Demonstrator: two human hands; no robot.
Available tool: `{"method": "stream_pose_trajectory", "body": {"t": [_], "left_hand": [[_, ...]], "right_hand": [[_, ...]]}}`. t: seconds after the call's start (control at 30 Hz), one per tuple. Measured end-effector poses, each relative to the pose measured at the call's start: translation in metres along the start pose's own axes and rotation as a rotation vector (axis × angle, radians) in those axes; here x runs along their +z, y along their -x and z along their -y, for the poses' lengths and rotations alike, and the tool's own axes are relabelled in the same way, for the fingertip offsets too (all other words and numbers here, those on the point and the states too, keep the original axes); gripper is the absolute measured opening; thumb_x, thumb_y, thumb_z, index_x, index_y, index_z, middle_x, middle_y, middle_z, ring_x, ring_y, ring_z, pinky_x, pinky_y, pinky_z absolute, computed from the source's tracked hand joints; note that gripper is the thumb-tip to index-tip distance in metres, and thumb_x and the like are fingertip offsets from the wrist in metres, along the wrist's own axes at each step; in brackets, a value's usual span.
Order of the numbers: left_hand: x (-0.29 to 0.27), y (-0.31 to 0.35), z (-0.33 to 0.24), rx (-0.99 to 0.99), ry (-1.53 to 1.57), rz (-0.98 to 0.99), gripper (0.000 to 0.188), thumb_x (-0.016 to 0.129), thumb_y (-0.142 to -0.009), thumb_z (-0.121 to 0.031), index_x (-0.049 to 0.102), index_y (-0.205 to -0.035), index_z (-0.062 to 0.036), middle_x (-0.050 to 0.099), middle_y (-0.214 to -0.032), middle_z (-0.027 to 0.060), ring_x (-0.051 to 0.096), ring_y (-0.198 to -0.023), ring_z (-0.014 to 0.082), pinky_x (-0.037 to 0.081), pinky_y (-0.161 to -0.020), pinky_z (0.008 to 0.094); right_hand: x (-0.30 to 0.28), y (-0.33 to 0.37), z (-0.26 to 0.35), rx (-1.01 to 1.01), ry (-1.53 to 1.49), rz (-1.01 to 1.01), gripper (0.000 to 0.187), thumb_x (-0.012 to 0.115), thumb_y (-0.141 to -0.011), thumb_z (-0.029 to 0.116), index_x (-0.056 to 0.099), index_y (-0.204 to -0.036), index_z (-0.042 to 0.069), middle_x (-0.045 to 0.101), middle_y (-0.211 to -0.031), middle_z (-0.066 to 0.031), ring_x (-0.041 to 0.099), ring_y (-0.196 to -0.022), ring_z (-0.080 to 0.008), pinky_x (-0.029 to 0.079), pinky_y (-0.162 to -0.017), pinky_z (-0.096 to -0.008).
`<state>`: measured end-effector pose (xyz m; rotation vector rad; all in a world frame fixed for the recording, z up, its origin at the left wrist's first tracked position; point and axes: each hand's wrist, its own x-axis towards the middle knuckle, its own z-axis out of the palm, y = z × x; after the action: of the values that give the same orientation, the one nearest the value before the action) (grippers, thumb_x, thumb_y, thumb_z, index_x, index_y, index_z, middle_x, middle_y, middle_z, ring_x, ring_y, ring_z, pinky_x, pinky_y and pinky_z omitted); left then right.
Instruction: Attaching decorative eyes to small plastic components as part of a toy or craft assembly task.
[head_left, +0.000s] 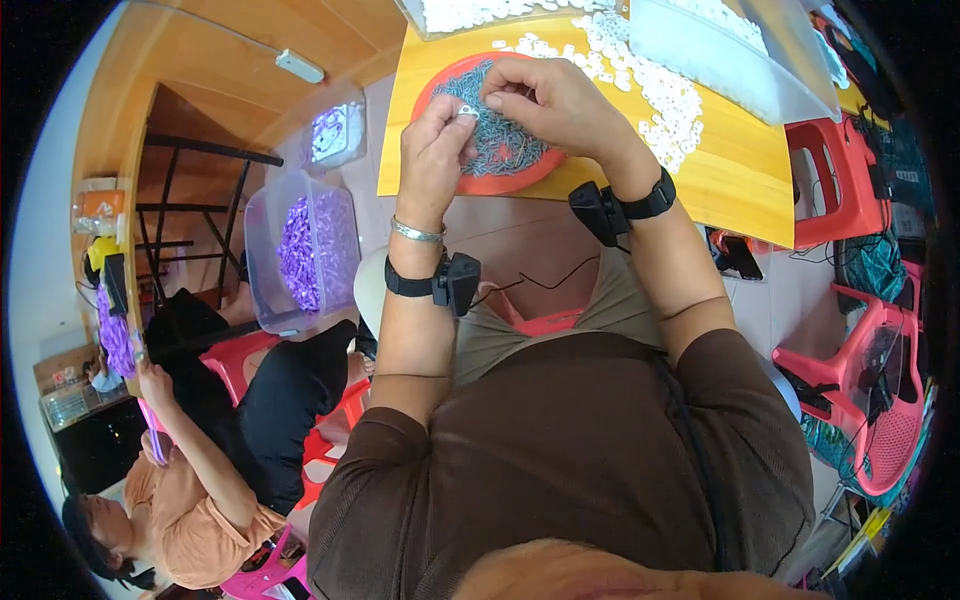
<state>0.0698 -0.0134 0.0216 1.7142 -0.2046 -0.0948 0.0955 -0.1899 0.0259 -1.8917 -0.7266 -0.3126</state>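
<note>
Pinched between the thumb and fingers of my left hand (432, 155) is a small white plastic piece (467, 111). Beside it, my right hand (545, 98) has its thumb and fingertips pressed together; whatever they grip is too small to make out. Both hands are over a round red tray (535, 172) on the yellow table. Inside the tray lies a heap of small grey metal screws (500, 150). Many loose white plastic pieces (668, 105) are scattered on the tabletop beyond and to the right of my right hand.
A clear bin (725, 75) of white pieces stands at the table's far right, another bin (470, 15) at the far edge. On the floor at left is a clear tub (262, 245) with purple pieces. A seated co-worker (200, 500) handles purple strips. Red chairs (850, 180) stand right.
</note>
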Motion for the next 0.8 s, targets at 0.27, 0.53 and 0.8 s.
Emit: {"method": "stream_pose_trajectory", "body": {"t": [0.27,0.53,0.8], "left_hand": [[-0.0016,-0.0009,0.0046,-0.001,-0.027,0.039,0.011,0.048,-0.085,-0.015,0.053,-0.08,-0.0065,0.051,-0.064,-0.0014,0.046,-0.057,0.006,0.036,-0.052,0.019],[-0.002,-0.0009,0.0055,-0.017,-0.002,0.037,0.011,0.049,-0.085,-0.015,0.053,-0.08,-0.0067,0.05,-0.065,-0.0018,0.047,-0.057,0.0056,0.036,-0.052,0.0187],[-0.0007,-0.0007,0.0041,-0.024,-0.017,0.038,0.009,0.05,-0.084,-0.014,0.053,-0.08,-0.0065,0.05,-0.066,-0.0025,0.047,-0.058,0.006,0.036,-0.052,0.019]], "right_hand": [[0.0022,0.0015,-0.0052,-0.022,0.048,0.055,0.011,0.058,-0.08,0.012,0.058,-0.085,0.002,0.056,-0.066,-0.0085,0.052,-0.059,-0.0163,0.043,-0.057,-0.0277],[0.0009,0.0015,-0.0026,0.003,0.054,0.065,0.013,0.057,-0.081,0.014,0.058,-0.085,0.002,0.056,-0.066,-0.01,0.052,-0.059,-0.0182,0.043,-0.057,-0.0286],[0.0002,0.0002,-0.0016,-0.005,0.063,0.04,0.017,0.056,-0.079,0.021,0.062,-0.084,0.006,0.06,-0.069,-0.014,0.058,-0.062,-0.0289,0.046,-0.058,-0.0349]]}}
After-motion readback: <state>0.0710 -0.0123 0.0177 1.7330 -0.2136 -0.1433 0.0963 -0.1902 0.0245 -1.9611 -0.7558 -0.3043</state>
